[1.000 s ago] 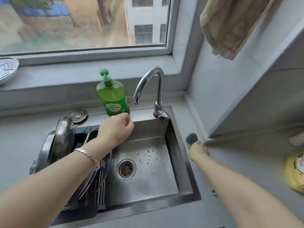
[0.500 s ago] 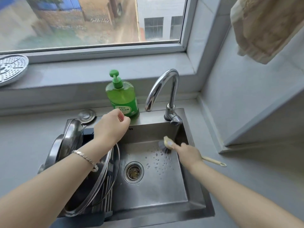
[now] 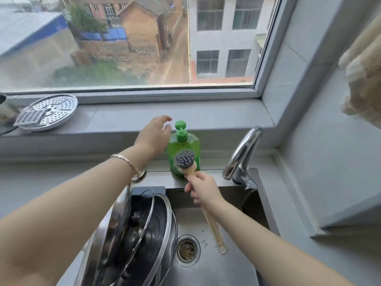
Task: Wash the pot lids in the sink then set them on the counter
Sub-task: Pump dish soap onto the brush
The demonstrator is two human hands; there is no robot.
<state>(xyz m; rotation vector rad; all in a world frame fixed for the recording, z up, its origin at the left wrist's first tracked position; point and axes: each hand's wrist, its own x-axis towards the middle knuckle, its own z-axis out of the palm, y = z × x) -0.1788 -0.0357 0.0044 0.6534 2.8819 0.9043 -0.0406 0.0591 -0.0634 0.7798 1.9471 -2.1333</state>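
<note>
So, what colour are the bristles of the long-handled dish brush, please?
Dark bluish-grey bristles on the pale wooden brush; head view shows them best.

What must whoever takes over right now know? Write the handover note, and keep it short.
Left hand: open, raised beside the soap bottle pump, not seen touching it.
Right hand: grips the dish brush by its handle, bristles up in front of the bottle.
Pot lids: stacked on edge in the left of the sink, none on the counter.
Done: brush in hand. Left: soap the brush, scrub and rinse each lid, set them on the counter.
</note>
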